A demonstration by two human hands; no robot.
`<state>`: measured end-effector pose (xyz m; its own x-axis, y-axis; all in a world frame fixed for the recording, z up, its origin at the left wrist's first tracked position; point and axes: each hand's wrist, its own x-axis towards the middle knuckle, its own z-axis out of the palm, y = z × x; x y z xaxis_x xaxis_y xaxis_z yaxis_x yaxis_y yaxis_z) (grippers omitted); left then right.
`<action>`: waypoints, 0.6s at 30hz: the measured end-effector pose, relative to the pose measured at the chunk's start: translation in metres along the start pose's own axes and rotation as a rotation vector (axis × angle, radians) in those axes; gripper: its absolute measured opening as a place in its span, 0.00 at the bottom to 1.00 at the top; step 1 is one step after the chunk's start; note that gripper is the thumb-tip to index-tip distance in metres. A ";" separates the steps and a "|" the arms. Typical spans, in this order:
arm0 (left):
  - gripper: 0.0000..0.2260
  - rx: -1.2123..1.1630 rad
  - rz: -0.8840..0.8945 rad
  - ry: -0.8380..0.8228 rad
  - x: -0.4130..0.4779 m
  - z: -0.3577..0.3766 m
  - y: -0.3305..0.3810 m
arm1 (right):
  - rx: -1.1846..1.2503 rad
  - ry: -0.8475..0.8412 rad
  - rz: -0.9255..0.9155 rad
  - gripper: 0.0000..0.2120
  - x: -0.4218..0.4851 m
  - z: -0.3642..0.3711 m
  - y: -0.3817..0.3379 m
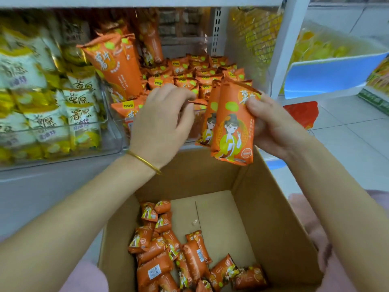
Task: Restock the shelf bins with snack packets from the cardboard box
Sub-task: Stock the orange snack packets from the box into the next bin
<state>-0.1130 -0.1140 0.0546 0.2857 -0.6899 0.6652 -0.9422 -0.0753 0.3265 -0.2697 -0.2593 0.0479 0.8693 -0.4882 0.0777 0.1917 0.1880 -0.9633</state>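
My right hand (273, 125) grips a few orange snack packets (229, 127) upright, above the far edge of the open cardboard box (273, 218). My left hand (162, 123), with a gold bangle on the wrist, hovers at the front of the clear shelf bin (193, 129), fingers curled and pinching at a packet edge there. The bin holds several orange packets (185, 74), some standing tall at its left. Several more orange packets (168, 256) lie at the bottom left of the box.
A neighbouring clear bin (63, 152) on the left is packed with yellow-and-white packets. A white shelf upright (288, 45) stands to the right, with a blue sheet (332, 79) and a red bag (303, 112) on the tiled floor beyond.
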 end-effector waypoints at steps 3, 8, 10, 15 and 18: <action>0.10 0.271 0.076 0.100 0.020 -0.013 -0.025 | -0.074 0.036 -0.111 0.38 0.039 0.017 -0.025; 0.09 0.478 0.168 0.173 0.018 -0.010 -0.060 | -0.120 0.043 -0.200 0.12 0.112 0.038 -0.036; 0.09 0.526 0.169 0.195 0.015 -0.007 -0.071 | -0.147 0.016 -0.200 0.12 0.135 0.042 -0.034; 0.09 0.546 0.162 0.255 0.019 -0.010 -0.086 | -0.171 -0.002 -0.170 0.16 0.185 0.047 -0.028; 0.10 0.552 0.180 0.239 0.019 -0.011 -0.094 | -0.163 -0.008 -0.155 0.20 0.209 0.056 -0.026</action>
<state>-0.0170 -0.1118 0.0435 0.0853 -0.5514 0.8299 -0.9124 -0.3778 -0.1572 -0.0674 -0.3186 0.1036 0.8386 -0.4940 0.2296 0.2479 -0.0292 -0.9683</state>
